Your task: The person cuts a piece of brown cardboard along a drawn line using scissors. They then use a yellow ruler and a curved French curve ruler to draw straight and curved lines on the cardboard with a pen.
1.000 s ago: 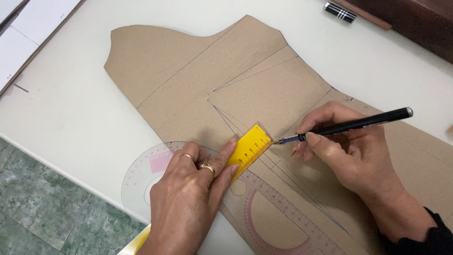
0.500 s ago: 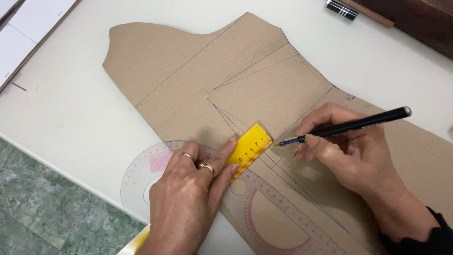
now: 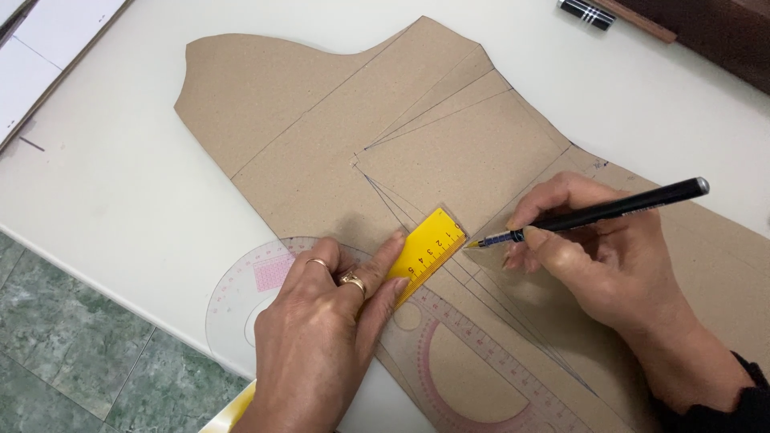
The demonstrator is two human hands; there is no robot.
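Observation:
A brown cardboard pattern piece with drawn pencil lines lies on the white table. My left hand, with two rings on it, presses flat on a yellow ruler that lies across the pattern. My right hand grips a black pen; its tip touches the pattern at the ruler's far end. A clear curved ruler with pink markings lies under the yellow ruler and partly under my left hand.
The table's near edge runs diagonally at lower left, with green stone floor tiles beyond. A small black cylinder lies at the top right beside dark wood. White sheets sit at top left.
Almost nothing differs. The pen tip has edged slightly along the end of the yellow ruler; both hands keep their places.

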